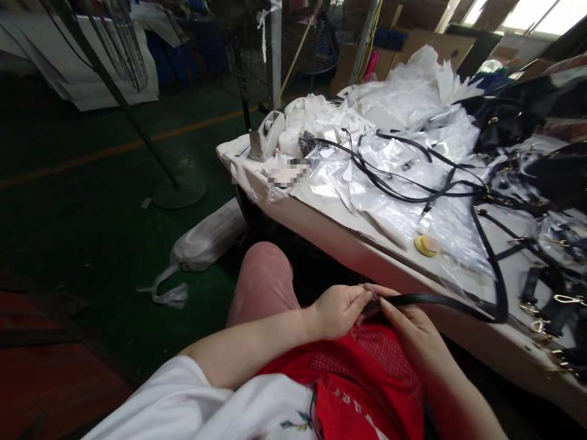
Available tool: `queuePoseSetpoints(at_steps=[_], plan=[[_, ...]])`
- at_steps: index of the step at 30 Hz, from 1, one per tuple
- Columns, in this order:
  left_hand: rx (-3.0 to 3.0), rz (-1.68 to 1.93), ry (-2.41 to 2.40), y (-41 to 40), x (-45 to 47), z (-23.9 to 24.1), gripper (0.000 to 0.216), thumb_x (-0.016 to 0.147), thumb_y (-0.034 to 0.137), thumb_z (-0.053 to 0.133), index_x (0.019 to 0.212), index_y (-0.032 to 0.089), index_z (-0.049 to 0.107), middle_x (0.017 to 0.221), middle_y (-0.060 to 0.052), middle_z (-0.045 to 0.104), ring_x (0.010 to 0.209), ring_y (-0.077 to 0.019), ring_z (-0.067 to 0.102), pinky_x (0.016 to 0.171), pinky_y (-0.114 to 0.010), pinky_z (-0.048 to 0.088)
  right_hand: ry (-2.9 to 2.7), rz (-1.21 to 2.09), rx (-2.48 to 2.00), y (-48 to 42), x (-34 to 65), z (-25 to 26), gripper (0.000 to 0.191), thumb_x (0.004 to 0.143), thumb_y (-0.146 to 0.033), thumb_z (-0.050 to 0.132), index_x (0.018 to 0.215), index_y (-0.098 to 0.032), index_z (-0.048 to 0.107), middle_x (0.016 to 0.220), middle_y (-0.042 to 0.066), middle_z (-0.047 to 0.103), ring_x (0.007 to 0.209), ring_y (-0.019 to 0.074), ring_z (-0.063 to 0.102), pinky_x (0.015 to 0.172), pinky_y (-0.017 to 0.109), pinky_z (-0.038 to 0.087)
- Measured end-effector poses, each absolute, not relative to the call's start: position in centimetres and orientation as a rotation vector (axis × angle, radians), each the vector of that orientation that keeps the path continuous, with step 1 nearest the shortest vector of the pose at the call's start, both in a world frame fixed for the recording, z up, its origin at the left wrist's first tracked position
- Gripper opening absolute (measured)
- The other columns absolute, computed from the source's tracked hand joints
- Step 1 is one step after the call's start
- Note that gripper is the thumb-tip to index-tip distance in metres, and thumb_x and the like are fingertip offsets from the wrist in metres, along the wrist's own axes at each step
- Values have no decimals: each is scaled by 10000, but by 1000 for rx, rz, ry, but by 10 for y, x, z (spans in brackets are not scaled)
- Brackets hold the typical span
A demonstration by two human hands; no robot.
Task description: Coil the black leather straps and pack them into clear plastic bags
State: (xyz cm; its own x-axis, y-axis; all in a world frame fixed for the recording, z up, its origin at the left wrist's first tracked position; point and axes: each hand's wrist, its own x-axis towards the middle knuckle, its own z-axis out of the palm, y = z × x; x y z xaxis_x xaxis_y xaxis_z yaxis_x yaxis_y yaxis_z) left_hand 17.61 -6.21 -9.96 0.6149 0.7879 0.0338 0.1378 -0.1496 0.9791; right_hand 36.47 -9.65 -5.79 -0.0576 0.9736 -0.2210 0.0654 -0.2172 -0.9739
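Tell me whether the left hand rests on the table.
No, the left hand and right hand pinch the black strap below the table's edge.

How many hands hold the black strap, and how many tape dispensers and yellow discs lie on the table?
Hands on black strap: 2, left hand, right hand
Tape dispenser: 1
Yellow disc: 1
Total: 4

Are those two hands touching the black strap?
Touching. In the head view, the left hand and the right hand both pinch one end of the strap over the lap, and no gap shows.
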Motion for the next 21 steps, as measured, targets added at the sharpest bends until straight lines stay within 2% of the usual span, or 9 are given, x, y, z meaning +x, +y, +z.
queuePoseSetpoints(at_steps=[2, 5, 7, 11, 14, 18, 21], plan=[[1880, 691, 974, -60, 173, -102, 474, 1018, 410, 266, 831, 163, 625, 696, -24, 618, 640, -141, 575, 637, -246, 436, -963, 1447, -1286, -89, 374, -58, 358, 832, -450, 670, 1107, -228, 728, 1194, 101, 721, 1164, 275, 640, 1057, 479, 454], [2077, 623, 1152, -57, 169, -103, 412, 1010, 353, 285, 800, 186, 597, 715, -33, 636, 679, -166, 605, 660, -263, 427, -711, 1255, -1189, -79, 393, -52, 315, 865, -502, 585, 1003, -272, 751, 1106, 61, 755, 1115, 250, 669, 971, 456, 531], [2096, 625, 1153, -56, 172, -101, 402, 1012, 338, 273, 819, 193, 594, 739, -37, 654, 699, -169, 620, 664, -261, 426, -760, 1172, -1219, -78, 391, -50, 294, 898, -498, 550, 1001, -307, 748, 1115, 28, 751, 1133, 233, 658, 992, 444, 517], [2026, 759, 1045, -60, 183, -97, 435, 1021, 350, 223, 790, 196, 557, 729, -39, 651, 655, -149, 598, 623, -250, 400, -1064, 1369, -1315, -85, 356, -62, 304, 860, -454, 666, 1077, -258, 753, 1189, 76, 723, 1174, 278, 623, 1089, 475, 413], [2021, 767, 1042, -61, 184, -103, 443, 1021, 372, 202, 737, 204, 498, 657, -27, 610, 580, -140, 553, 561, -258, 344, -899, 1494, -1214, -76, 352, -66, 335, 798, -460, 738, 1040, -230, 766, 1079, 83, 757, 1070, 269, 669, 1023, 447, 466], [2057, 763, 1106, -57, 176, -116, 461, 1014, 387, 159, 684, 211, 428, 603, -25, 553, 545, -144, 510, 545, -279, 293, -519, 1280, -1026, -61, 377, -55, 296, 734, -519, 774, 853, -248, 784, 831, 27, 769, 865, 208, 705, 916, 367, 529], [1986, 832, 1000, -53, 177, -115, 499, 1010, 449, 124, 690, 209, 423, 619, -32, 541, 561, -142, 496, 556, -272, 311, -704, 1262, -1109, -65, 367, -57, 378, 758, -560, 746, 960, -243, 791, 943, 71, 780, 972, 258, 695, 959, 407, 502]])
